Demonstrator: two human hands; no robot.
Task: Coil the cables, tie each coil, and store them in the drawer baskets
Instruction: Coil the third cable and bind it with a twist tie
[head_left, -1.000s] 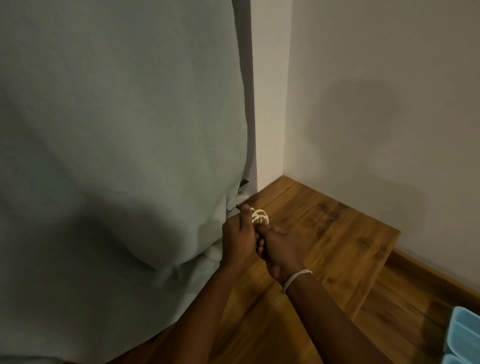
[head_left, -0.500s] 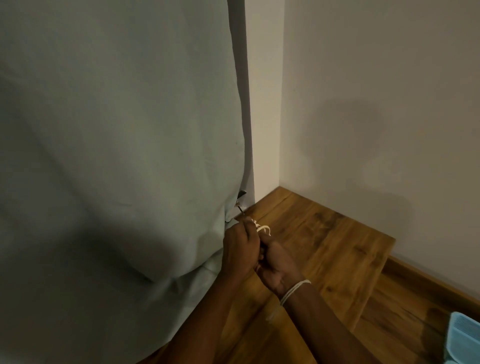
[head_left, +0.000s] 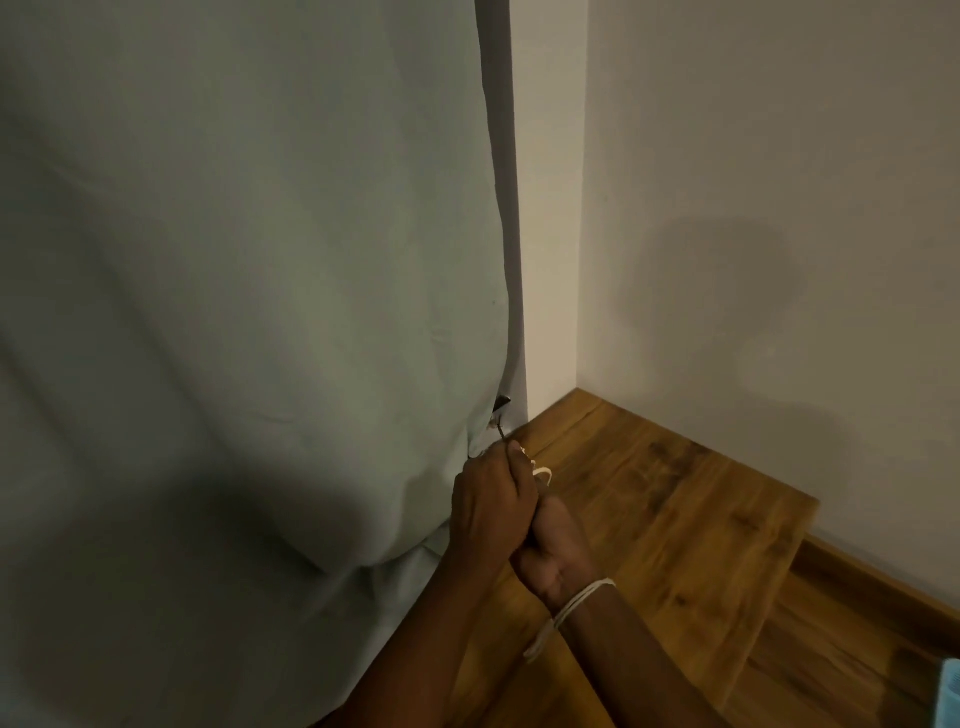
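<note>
Well, both hands were bunched together low by the curtain (head_left: 234, 312), over the wooden desk (head_left: 675, 519) in the corner. The left hand (head_left: 491, 512) was curled tight, pinching a thin dark wire end (head_left: 501, 435) that poked up toward the curtain's edge. The right hand (head_left: 553, 553) was clenched just beneath it, touching it, and what it gripped was hidden from where I stood. A few pale loops of the cable (head_left: 543, 474) peeked out just past the left knuckles, so the coil sat between the two fists. Tying looked under way, I'd say. The danger: that small springy coil could pop open if either pinch slackened, and the dim light made the tie end easy to lose. A blue basket (head_left: 951, 693) showed only at the frame's corner, well apart.
</note>
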